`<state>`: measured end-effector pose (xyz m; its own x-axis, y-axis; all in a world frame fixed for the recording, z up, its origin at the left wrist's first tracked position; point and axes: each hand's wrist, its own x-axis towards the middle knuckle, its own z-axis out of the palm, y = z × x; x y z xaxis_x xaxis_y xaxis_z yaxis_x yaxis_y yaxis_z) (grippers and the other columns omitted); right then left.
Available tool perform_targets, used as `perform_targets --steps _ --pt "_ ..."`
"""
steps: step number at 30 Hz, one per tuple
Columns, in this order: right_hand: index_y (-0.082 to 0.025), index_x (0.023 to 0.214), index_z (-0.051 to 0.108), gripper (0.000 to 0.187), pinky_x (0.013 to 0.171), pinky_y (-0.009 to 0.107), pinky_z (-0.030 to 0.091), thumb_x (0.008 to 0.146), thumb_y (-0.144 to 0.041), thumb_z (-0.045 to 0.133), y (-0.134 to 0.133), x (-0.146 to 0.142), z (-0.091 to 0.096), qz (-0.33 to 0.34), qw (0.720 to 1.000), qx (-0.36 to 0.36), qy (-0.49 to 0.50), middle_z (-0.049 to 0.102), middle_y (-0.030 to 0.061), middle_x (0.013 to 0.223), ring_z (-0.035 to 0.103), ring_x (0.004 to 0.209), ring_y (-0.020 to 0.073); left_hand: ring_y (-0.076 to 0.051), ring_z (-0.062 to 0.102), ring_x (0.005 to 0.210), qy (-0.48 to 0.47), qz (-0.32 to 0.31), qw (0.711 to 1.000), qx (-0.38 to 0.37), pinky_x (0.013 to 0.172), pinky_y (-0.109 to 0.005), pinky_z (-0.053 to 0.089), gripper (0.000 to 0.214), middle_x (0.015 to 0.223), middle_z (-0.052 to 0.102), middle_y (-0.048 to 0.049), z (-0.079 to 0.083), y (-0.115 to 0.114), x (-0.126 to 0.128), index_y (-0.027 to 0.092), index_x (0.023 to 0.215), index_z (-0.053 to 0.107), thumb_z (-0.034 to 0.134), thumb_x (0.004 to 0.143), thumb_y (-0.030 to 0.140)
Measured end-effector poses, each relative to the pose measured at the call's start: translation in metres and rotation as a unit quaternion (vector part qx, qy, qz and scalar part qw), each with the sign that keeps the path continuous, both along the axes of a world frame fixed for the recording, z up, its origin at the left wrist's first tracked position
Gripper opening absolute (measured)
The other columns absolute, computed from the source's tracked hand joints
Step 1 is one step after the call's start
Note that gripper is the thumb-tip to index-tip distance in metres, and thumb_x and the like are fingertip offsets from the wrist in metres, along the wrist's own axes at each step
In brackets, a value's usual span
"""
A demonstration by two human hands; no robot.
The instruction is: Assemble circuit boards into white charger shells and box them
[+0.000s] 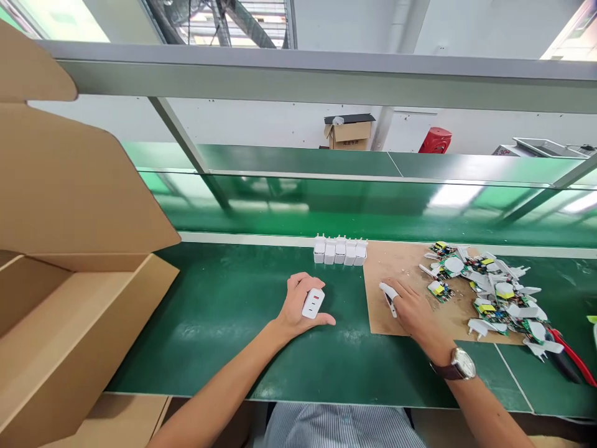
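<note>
The left hand [295, 306] holds a white power adapter [313, 303] above the green desk [224, 311], its socket slots and small red-marked port facing up; the fingers curl round its far end while the thumb stretches out along the near side. The right hand [413, 311] rests over a brown cardboard sheet [392, 258], its fingers closed narrowly on a white plastic piece [387, 290]; its exact shape is partly hidden.

Between and beyond the hands, a row of white plug adapters [340, 250] stands side by side, prongs up, just beside the sheet's far left corner. On the sheet's right side, and spilling past it, lies a heap of circuit boards [504, 290] with yellow-marked components and white plug parts. Red-and-black-handled pliers [576, 359] touch or nearly touch its near right edge. A large open cardboard box [88, 336] is at the left.
</note>
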<state>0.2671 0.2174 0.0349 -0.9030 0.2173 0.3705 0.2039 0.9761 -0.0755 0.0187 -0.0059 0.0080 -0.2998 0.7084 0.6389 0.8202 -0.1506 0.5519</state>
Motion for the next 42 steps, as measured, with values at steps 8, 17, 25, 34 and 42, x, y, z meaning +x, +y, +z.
perform_targets --steps 8,17,25,34,42 --pt "-0.013 0.123 0.069 0.056 0.108 0.054 0.055 0.078 0.008 0.043 -0.002 -0.001 -0.002 -0.007 0.998 0.053 -0.02 0.067 0.0183 0.136 0.061 0.13 0.0345 -0.03 0.055 0.107 -0.051 0.022 0.998 0.024 0.088 -0.047 0.054 0.075 0.107 0.069 -0.0126 0.005 0.0 -0.003 0.024 0.121 0.057 0.063 0.078 0.085" --pt "-0.023 0.128 0.069 0.039 0.108 0.049 0.057 0.097 -0.009 0.049 -0.052 -0.057 0.013 0.105 0.974 -0.181 0.082 0.07 0.0111 0.134 0.065 0.126 0.0269 -0.029 0.054 0.106 -0.06 0.031 0.997 0.033 0.089 -0.046 0.053 0.076 0.105 0.068 -0.012 0.007 -0.001 -0.005 0.023 0.119 0.059 0.061 0.077 0.086" --pt "-0.024 0.119 0.072 0.029 0.097 0.043 0.058 0.102 -0.044 0.059 -0.108 -0.101 0.015 0.144 0.779 -0.61 -0.008 0.077 0.0068 0.113 0.073 0.1 0.0247 -0.027 0.062 0.098 0.053 -0.004 0.991 0.125 0.087 -0.045 0.049 0.079 0.119 0.071 -0.0159 0.008 -0.004 -0.004 0.022 0.131 0.053 0.053 0.084 0.085" --pt "-0.025 0.115 0.065 0.041 0.1 0.044 0.057 0.083 -0.043 0.083 -0.102 -0.107 0.01 0.079 0.694 -0.695 0.171 0.069 0.0059 0.114 0.069 0.101 0.0229 -0.033 0.058 0.128 -0.073 -0.061 0.992 0.079 0.101 -0.051 0.052 0.057 0.14 0.057 -0.02 0.007 0.0 0.004 0.021 0.148 0.045 0.061 0.099 0.045" --pt "-0.026 0.125 0.068 0.031 0.083 0.037 0.061 0.097 -0.019 0.057 -0.063 -0.089 -0.009 0.101 0.931 -0.321 0.139 0.065 0.0099 0.12 0.069 0.098 0.0228 -0.03 0.062 0.132 -0.145 -0.037 0.986 -0.078 0.109 -0.053 0.052 0.073 0.145 0.064 -0.0131 -0.008 0.0 0.001 0.031 0.161 0.028 0.064 0.099 0.043"
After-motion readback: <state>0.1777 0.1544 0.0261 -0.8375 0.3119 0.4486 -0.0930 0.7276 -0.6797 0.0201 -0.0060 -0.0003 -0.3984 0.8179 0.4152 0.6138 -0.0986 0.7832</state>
